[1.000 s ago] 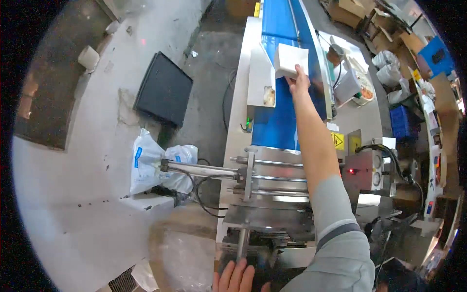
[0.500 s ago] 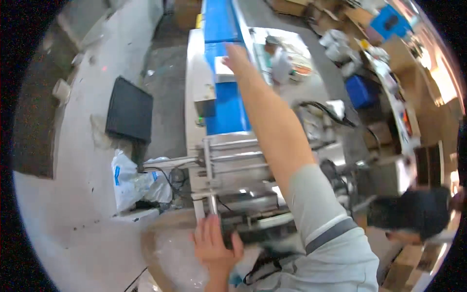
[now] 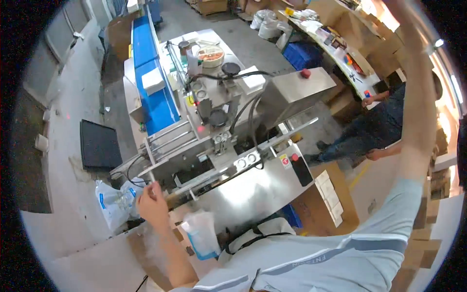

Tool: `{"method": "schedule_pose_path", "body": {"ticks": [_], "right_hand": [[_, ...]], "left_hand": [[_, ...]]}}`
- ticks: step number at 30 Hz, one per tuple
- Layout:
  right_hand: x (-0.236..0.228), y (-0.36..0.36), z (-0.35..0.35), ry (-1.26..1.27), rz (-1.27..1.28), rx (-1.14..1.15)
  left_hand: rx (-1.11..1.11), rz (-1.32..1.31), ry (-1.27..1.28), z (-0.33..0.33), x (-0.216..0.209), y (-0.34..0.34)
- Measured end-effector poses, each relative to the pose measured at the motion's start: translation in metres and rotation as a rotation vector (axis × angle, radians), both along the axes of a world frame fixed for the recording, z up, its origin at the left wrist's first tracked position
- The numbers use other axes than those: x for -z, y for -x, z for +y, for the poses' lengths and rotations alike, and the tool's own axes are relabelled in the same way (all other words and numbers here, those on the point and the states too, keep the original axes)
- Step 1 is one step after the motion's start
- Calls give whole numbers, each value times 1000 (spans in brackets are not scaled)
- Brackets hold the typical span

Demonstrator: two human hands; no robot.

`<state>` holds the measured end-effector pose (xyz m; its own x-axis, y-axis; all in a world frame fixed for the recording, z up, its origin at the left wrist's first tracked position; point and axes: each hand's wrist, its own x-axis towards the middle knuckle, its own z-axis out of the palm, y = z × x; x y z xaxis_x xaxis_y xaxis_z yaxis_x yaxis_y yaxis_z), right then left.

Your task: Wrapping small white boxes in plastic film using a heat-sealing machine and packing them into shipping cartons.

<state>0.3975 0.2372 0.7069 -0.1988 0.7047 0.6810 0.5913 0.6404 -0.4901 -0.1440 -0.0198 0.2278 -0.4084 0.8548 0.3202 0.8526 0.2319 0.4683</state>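
Observation:
My left hand is at the near left end of the machine, its fingers curled round the end of a metal bar. A pack of clear plastic bags with a blue edge hangs beside that wrist. My right forearm is raised along the right side; its hand lies past the upper edge, so its fingers are hidden. A white box sits on the blue conveyor belt, away from both hands. The steel machine with its rollers and print-head-like unit stands in front of me.
A steel control cabinet with a red button stands behind the machine. Another person is at the right, near a long cluttered table. Open cardboard lies at the machine's right end. A black panel leans at left.
My right arm has swung from over the conveyor up to the right, its hand leaving the white box. My left hand has curled its fingers at the bar. The view has turned right.

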Motion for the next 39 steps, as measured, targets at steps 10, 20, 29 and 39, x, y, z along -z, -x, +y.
{"method": "schedule_pose_path", "body": {"ticks": [10,20,29,39], "right_hand": [[576,-290,115,982,260,147],[739,-89,310,1076,339,101],[726,-83,297,1324,287,31],[733,-237,177,1028,608,365]], "left_hand": [[-197,-218,266,36,-13,-24],[-335,-341,325,20,17,20],[-352,-247,207,-9,7,24],[-185,-256,284,24,44,46]]}}
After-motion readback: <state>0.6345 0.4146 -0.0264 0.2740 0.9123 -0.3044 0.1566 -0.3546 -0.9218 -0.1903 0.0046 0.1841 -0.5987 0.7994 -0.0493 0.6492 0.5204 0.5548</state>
